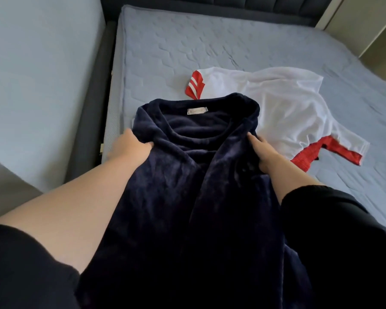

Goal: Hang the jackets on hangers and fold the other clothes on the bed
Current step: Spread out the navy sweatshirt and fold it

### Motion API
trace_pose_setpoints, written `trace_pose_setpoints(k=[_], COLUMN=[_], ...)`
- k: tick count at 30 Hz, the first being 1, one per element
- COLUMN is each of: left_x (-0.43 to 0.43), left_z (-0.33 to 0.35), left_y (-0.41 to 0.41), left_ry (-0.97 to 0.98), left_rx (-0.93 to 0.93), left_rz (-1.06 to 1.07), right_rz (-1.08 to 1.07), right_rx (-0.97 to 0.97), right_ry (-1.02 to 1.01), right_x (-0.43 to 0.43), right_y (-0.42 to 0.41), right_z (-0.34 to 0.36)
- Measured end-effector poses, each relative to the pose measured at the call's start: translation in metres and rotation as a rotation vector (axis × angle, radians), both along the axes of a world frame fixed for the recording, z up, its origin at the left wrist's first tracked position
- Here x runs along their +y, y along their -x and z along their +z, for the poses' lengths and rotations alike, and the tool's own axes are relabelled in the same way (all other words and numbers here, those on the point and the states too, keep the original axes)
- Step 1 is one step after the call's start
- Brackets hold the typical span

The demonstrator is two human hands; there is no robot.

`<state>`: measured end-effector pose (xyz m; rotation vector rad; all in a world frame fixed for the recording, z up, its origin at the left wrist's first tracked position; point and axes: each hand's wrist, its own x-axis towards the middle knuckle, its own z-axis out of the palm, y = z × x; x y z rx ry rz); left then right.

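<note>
A dark navy fleece top (187,186) with a small pale label at its neck is held up over the near part of the bed (210,47). My left hand (129,148) grips its left shoulder, fingers curled into the fabric. My right hand (263,155) grips the right shoulder. The garment hangs down toward me and hides what lies under it. Behind it, a white T-shirt (283,103) with red sleeve cuffs and white stripes lies spread flat on the mattress.
The mattress has a pale blue quilted cover and a dark padded headboard (232,5) at the far end. A dark bed frame edge (94,108) runs along the left, with a pale wall beyond. A light wall or door shows at the far right.
</note>
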<state>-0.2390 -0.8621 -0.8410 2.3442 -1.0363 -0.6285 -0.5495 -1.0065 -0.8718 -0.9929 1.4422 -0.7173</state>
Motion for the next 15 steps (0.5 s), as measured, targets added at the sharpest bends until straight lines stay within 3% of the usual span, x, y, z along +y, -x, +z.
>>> trace_pose_setpoints(k=[5,10,15], left_x=[-0.011,0.009,0.05], left_z=[0.006,0.026,0.043], left_y=[-0.005,0.008,0.028], left_ry=[0.017,0.37,0.54], left_rx=[-0.074,-0.078,-0.143], left_rz=[-0.112,-0.075,-0.1], right_rz=[-0.054,-0.077,-0.167], right_rx=[-0.119,-0.025,-0.073], right_ry=[0.012,0.09,0.103], right_x=[-0.006,0.009,0.035], right_y=[0.01,0.004,0.02], right_z=[-0.013,-0.006,0.027])
